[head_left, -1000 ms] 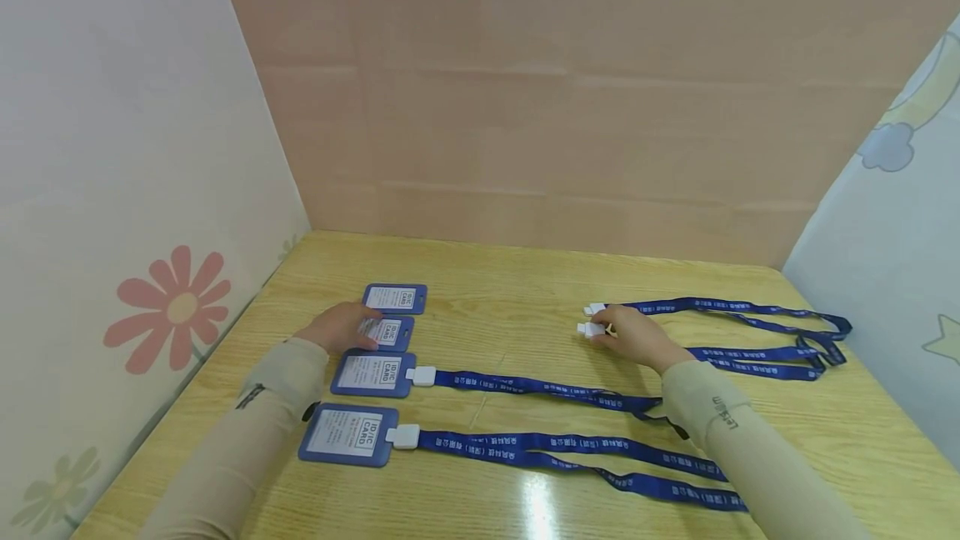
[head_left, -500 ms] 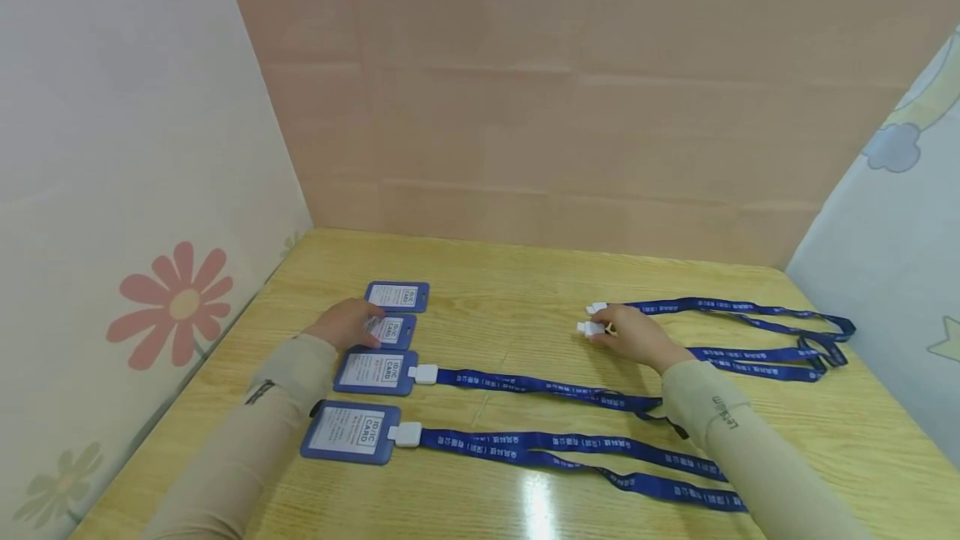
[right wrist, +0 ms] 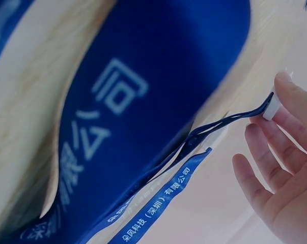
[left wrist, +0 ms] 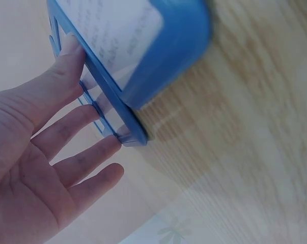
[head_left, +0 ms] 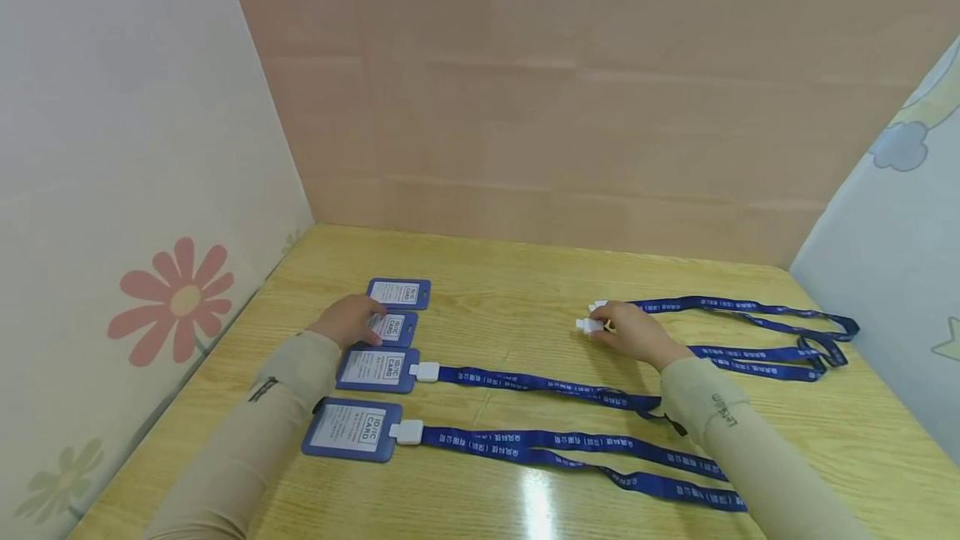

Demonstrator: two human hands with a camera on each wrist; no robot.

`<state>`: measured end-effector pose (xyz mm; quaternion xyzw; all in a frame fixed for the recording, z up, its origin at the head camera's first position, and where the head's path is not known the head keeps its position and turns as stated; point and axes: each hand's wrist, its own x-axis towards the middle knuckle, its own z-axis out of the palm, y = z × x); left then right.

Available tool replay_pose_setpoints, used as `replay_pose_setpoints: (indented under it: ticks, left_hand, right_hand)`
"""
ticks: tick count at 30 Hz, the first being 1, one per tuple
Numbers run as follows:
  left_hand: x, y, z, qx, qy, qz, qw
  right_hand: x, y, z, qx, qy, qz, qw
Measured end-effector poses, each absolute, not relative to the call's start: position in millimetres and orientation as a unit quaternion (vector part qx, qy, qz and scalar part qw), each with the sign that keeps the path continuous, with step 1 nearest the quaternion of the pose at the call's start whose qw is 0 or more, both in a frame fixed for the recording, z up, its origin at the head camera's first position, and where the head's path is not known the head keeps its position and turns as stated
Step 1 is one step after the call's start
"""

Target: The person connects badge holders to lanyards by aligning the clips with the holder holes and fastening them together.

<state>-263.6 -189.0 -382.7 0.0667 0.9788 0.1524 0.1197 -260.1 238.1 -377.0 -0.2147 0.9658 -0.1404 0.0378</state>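
My left hand (head_left: 348, 320) pinches the left end of a blue ID card holder (head_left: 396, 328), second from the back in a column at the left. In the left wrist view the thumb (left wrist: 72, 48) lies on its face, fingertips along its edge. Across the table, my right hand (head_left: 637, 332) pinches the white clip (head_left: 590, 326) of a blue lanyard (head_left: 757, 367), between thumb and fingers. Behind that hand lies another lanyard (head_left: 690, 303), its white clip (head_left: 597, 306) partly hidden. A loose card holder (head_left: 399, 293) sits just behind the one in my left hand.
Nearer on the wooden table (head_left: 480, 273), two card holders (head_left: 377, 368) are joined by white clips (head_left: 408, 432) to blue lanyards (head_left: 547, 386) stretching rightwards. My right forearm covers part of these straps. Walls stand at the left, back (head_left: 585, 107) and right.
Both hands keep their grips in nearly the same places. The view has shifted slightly; the cards and lanyards lie as before.
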Motion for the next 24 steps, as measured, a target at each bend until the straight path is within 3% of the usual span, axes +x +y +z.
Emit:
replay_pose_setpoints:
  ticks: [24]
  left_hand:
    - [-264.6,-187.0,-380.1,0.06,0.978,0.155,0.127]
  right_hand:
    - [-260.6,230.3,-375.0,-0.222,0.966,-0.13,0.033]
